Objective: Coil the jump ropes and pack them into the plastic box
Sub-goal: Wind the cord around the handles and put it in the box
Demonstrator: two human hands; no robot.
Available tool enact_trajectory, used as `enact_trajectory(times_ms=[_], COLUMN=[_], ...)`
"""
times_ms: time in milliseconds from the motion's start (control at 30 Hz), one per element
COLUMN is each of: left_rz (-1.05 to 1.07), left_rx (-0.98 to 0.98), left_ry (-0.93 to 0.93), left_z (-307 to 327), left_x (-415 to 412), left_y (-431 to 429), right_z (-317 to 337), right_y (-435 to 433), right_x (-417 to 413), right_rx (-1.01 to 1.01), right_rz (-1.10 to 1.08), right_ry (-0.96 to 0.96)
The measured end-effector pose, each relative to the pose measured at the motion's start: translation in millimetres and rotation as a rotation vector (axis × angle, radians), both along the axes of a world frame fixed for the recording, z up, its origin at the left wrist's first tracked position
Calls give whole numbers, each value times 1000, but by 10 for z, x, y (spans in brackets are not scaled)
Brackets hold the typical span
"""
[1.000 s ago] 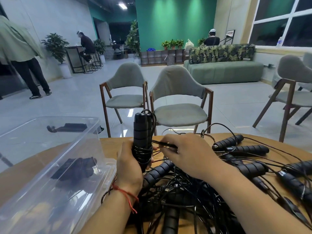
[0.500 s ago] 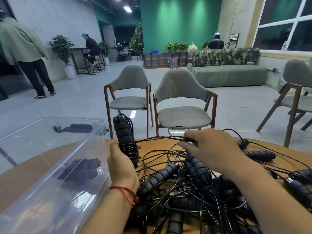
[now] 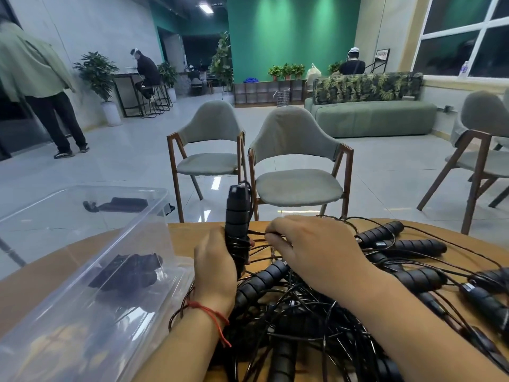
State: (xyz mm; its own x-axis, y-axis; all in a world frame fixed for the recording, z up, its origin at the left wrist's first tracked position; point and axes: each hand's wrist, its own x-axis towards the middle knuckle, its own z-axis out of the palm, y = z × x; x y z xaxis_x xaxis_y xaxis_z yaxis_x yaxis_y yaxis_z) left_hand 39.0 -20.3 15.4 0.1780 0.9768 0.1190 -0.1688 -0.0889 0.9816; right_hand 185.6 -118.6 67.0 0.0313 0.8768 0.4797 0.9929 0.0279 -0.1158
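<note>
rope (image 3: 257,232) drawn in, right hand (image 3: 316,252) nearer handles (image 3: 237,213)

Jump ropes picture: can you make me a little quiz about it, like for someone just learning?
1. True or false: the left hand is empty.
2. On which side of the hands is the plastic box? A left, B right, C behind them.
3. Fill in: the right hand pinches a black ____.
Key: 1 false, it grips the handles upright. 2 A. 3 cord.
</note>
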Motion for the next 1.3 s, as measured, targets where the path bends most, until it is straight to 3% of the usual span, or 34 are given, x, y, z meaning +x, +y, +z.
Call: enact_trajectory(times_ms=[133,400,533,733,833,1000,1300], left_rz=[113,185,122,-87,-186,-277,-483], left_rx=[198,465,538,776,851,963,875], left_ry=[171,656,802,728,733,662,405], left_z=[-54,-85,-64,-44,-30,-73,-78], left_x=[23,16,6,-40,-49,-46,-80], left_y=[-16,-10,-38,-162,-186,-216,-235], right_z=[92,274,399,334,317,306,102], right_y=[-55,-193,-248,-182,-161,-154,-44], right_x=[-103,0,162,215,300,334,555], right_rx=[-22,-206,-56,23,-31,-154,-313], right_rz=[-44,112,145,114,87,105,245], right_ry=[-30,-34,-18,212,337,363,766])
